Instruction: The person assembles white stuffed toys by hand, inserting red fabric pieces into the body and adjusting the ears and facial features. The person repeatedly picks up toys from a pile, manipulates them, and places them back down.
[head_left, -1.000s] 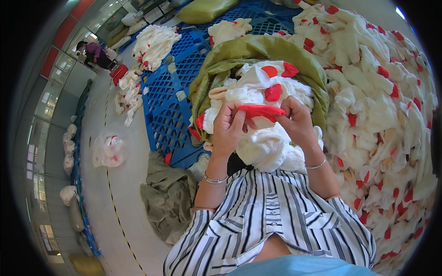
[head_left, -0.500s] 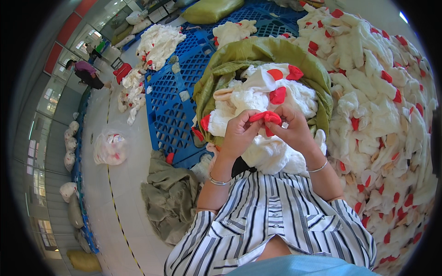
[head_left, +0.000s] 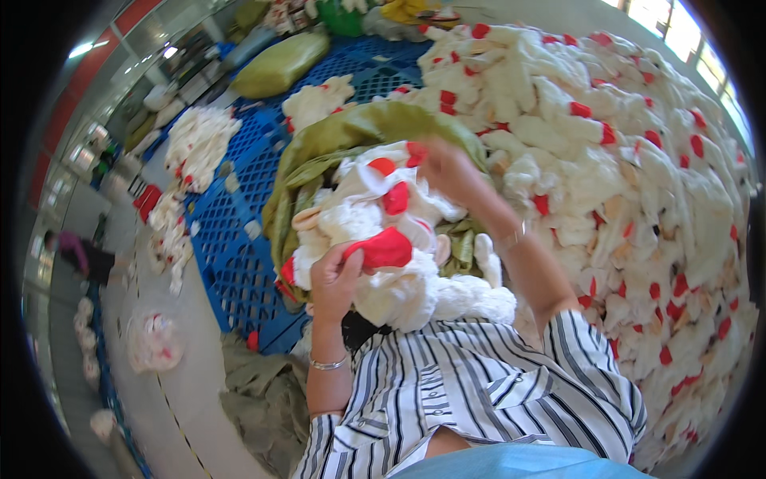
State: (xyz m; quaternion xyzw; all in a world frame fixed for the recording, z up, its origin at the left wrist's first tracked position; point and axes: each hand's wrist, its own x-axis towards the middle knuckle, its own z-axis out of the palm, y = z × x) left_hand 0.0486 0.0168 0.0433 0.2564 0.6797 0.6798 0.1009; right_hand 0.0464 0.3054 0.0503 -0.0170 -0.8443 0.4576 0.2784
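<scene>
left hand grips red piece; right hand, blurred, grip unclear, reaches beyond it.

Striped black-and-white shirt, silver wrist bangles

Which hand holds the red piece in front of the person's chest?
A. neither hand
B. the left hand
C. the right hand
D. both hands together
B: the left hand grips the red piece, while the right hand is up in the green sack among the white toys.
</scene>
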